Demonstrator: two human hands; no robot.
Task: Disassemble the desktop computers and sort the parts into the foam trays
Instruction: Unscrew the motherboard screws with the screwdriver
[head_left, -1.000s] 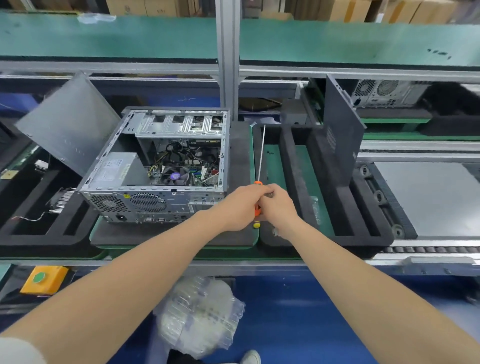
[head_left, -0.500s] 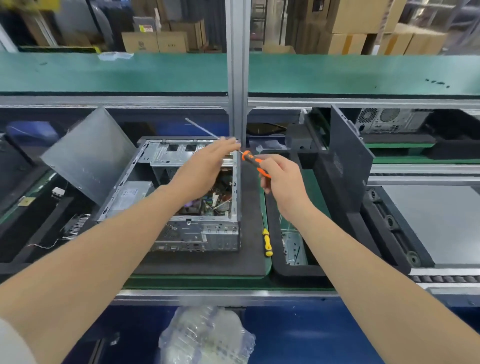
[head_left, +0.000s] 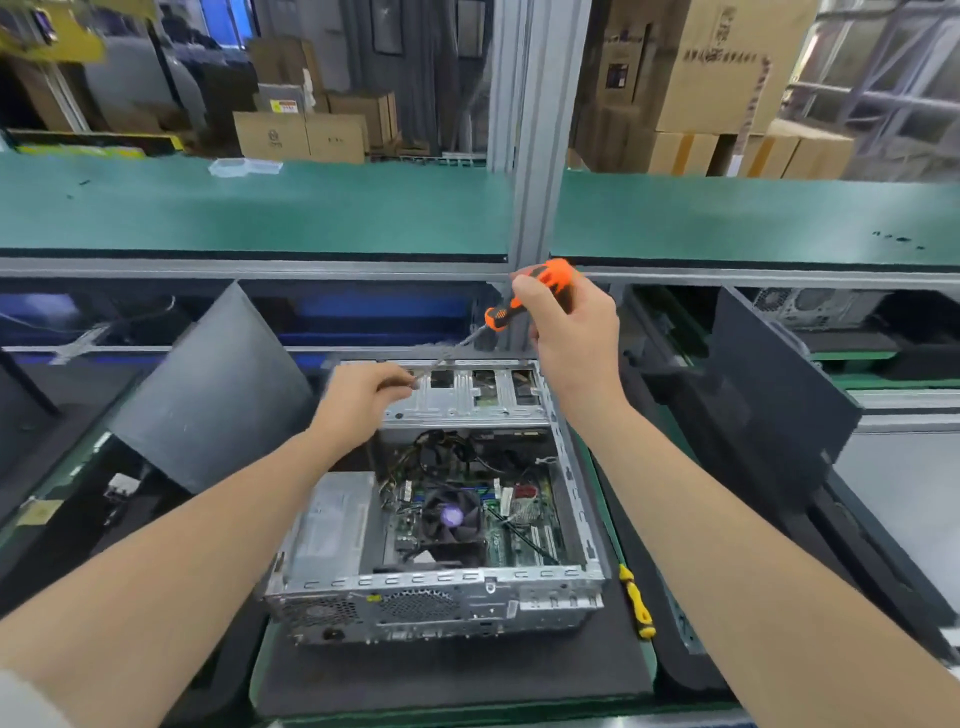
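An open desktop computer case (head_left: 436, 597) lies on a dark foam pad (head_left: 447, 675), its motherboard, black fan (head_left: 451, 515) and silver power supply (head_left: 335, 525) exposed. My right hand (head_left: 571, 332) grips the orange handle of a long screwdriver (head_left: 524, 296) above the case's far end. The shaft slopes down and left to the metal drive cage (head_left: 467, 395). My left hand (head_left: 363, 395) pinches the shaft near its tip over the cage's left part.
A small yellow screwdriver (head_left: 636, 603) lies on the pad right of the case. A grey side panel (head_left: 213, 389) leans at the left, a dark panel (head_left: 774, 410) stands in the black foam tray at the right. Another computer (head_left: 815, 306) sits far right. A green shelf spans above.
Both hands lifted the screwdriver from the pad's front edge and swung it over the case. Its tip now points down at the drive cage, guided by my left hand.
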